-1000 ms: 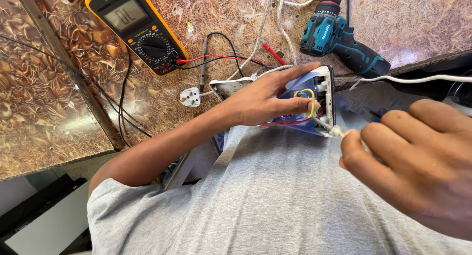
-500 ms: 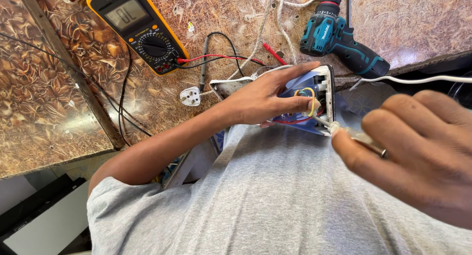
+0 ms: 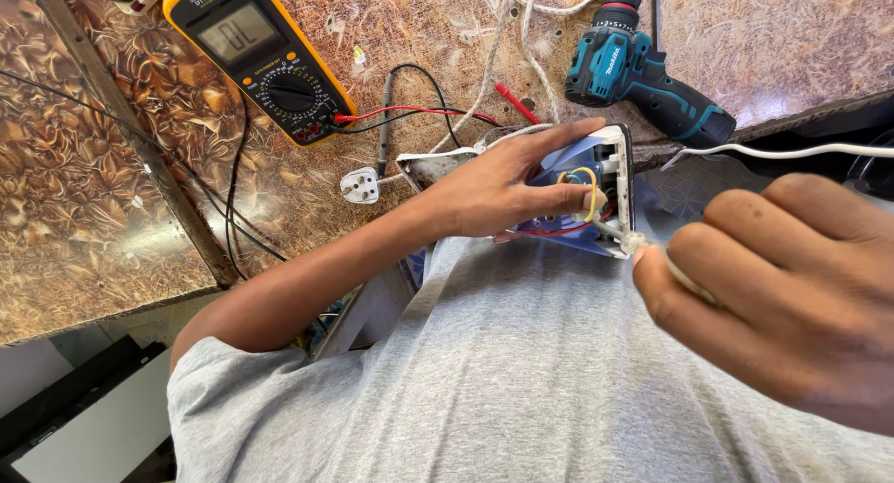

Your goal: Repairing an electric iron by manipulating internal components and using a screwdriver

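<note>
Left hand (image 3: 494, 190) reaches in from the lower left, forearm stretched across the grey shirt, fingers (image 3: 559, 199) wrapped around the opened blue-and-white appliance housing with exposed yellow, red and blue wires (image 3: 596, 190); thumb lies along the top edge, index finger presses into the wiring. The housing is held in front of the torso, just at the edge of the brown patterned surface (image 3: 112, 194). Right hand (image 3: 782, 297) sits close to the camera at right, fingers curled and pinching a thin pale tool shaft (image 3: 666, 264) whose tip meets the housing's lower corner. On the surface: a yellow-and-black digital multimeter (image 3: 265, 59) with red and black leads, a white three-pin plug (image 3: 360, 185), a teal-and-black cordless drill (image 3: 643, 73), white cords. The right hand blocks the lower right of the view.
</note>
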